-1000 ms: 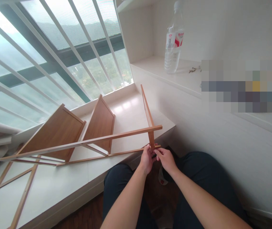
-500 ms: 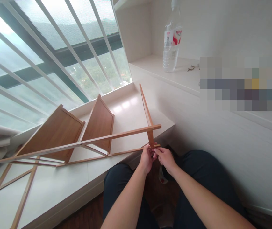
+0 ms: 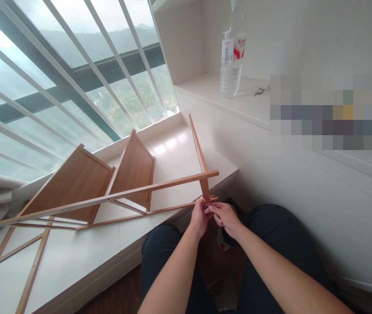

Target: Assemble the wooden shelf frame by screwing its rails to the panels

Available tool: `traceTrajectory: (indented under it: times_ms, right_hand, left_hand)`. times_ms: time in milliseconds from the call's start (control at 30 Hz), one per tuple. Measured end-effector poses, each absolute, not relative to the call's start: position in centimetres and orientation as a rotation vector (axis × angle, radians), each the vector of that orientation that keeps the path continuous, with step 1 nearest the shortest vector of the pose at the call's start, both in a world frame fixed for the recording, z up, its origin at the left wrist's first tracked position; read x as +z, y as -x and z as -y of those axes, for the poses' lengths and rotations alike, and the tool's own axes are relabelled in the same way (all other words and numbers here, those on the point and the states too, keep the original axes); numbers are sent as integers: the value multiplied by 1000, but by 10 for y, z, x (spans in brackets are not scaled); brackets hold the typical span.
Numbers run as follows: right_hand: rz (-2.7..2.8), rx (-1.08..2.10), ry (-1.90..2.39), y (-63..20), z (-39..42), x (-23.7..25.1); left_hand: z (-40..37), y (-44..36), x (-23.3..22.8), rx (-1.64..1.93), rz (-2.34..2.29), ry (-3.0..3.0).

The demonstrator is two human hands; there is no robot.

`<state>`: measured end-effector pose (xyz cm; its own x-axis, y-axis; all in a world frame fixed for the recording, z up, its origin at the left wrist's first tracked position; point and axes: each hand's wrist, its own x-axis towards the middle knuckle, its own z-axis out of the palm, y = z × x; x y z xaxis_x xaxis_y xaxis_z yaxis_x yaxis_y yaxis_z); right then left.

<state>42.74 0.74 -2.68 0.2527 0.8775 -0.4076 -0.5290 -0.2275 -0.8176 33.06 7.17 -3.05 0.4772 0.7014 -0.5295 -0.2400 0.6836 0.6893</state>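
Note:
A brown wooden shelf frame [image 3: 169, 184] lies on its side along the white window ledge, its right end jutting past the ledge's front edge. Two wooden panels stand in it, the left panel [image 3: 71, 183] and the right panel [image 3: 133, 170]. At the near right corner, my left hand [image 3: 199, 219] is closed around the rail end below the upright crosspiece [image 3: 204, 187]. My right hand [image 3: 225, 218] meets it there from the right, thumb and fingers pinched together just under the joint. Whatever sits between those fingertips is too small to make out.
A separate wooden ladder-like frame [image 3: 34, 266] lies at the lower left. On the raised white shelf [image 3: 199, 89] stand a water bottle [image 3: 231, 65] and a few small screws [image 3: 259, 91], beside a blurred-out patch. Window bars [image 3: 101, 56] border the ledge; my knees are below.
My right hand's fingers have shifted slightly at the joint, while my left hand keeps its grip. The whole view has drifted a little; the frame stays in place.

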Motion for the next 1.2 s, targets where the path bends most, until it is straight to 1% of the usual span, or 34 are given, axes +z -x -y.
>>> traceTrajectory:
  times_ms: [467, 967, 1200]
  right_hand:
    - [375, 1313, 1252, -429, -10, -26]
    - [390, 1411, 1212, -432, -5, -15]
    - [492, 1345, 1287, -431, -5, -23]
  left_hand:
    - [-72, -331, -30, 584, -849, -560]
    - [-72, -331, -33, 602, -847, -585]
    - [-73, -332, -37, 618, -848, -577]
